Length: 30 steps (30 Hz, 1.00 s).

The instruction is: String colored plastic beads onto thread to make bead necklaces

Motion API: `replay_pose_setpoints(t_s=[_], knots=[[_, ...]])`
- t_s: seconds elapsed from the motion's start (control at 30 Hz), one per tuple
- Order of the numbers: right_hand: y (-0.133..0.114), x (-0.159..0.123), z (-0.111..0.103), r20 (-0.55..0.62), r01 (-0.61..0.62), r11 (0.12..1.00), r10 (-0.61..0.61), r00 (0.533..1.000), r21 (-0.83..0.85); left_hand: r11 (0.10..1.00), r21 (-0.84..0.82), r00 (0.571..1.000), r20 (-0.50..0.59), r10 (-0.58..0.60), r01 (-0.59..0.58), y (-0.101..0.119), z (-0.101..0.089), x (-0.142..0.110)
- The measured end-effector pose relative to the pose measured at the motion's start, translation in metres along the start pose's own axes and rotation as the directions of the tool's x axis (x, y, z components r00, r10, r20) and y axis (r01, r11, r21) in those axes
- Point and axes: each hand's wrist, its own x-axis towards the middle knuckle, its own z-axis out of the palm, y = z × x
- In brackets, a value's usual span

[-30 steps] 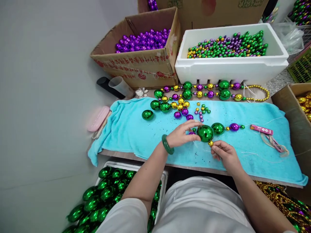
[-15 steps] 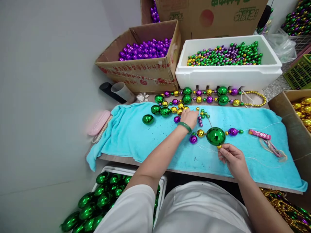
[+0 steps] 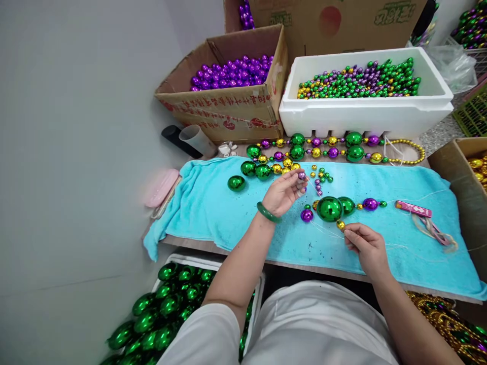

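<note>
My left hand (image 3: 283,193), with a green bangle at its wrist, is raised over the towel. Its thumb and fingers pinch a small light-purple bead (image 3: 302,176). A thin thread or needle runs from there down to a large green bead (image 3: 329,209); I cannot tell which it is. My right hand (image 3: 367,247) pinches a small gold bead (image 3: 340,225) just below that green bead. A second large green bead (image 3: 346,206) lies behind, strung with a purple bead (image 3: 370,204). Loose small green beads (image 3: 322,175) lie beyond my left hand.
A blue towel (image 3: 213,213) covers the table. Behind it lie a finished-looking bead strand (image 3: 353,153), a purple-bead carton (image 3: 220,109) and a white foam box (image 3: 365,115). A pink-handled cutter (image 3: 414,208) lies right; a tub of green beads (image 3: 167,304) stands below left.
My left hand has lifted off the towel, back toward me, with a small light-purple bead in its fingers. The large green bead has shifted left, showing another behind it. My right hand keeps its pinch.
</note>
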Motion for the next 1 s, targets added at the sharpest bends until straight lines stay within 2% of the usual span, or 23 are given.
replay_pose_setpoints(t_s=[0.3,0.4,0.7,0.9,1.0], knots=[[-0.001,-0.006,0.010,0.032,-0.012,0.997,0.014,0.999,-0.075,0.974,-0.221,0.998,-0.030,-0.050,0.042,0.000,-0.009,-0.013],[-0.001,-0.007,0.011,0.030,-0.017,0.997,0.020,0.999,-0.078,0.969,-0.242,0.998,-0.036,-0.051,0.041,-0.002,-0.008,-0.016],[-0.004,-0.007,0.014,0.018,-0.035,0.995,0.036,0.999,-0.090,0.989,-0.144,0.996,-0.088,0.025,-0.038,-0.006,-0.004,-0.020],[-0.006,-0.008,0.016,0.035,-0.041,0.993,0.046,0.998,-0.113,0.983,0.028,0.973,-0.139,0.184,-0.182,-0.005,0.001,-0.024],[-0.004,-0.007,0.020,0.045,-0.053,0.994,0.058,0.997,-0.094,0.979,0.117,0.977,-0.112,0.179,-0.166,-0.007,0.003,-0.028]])
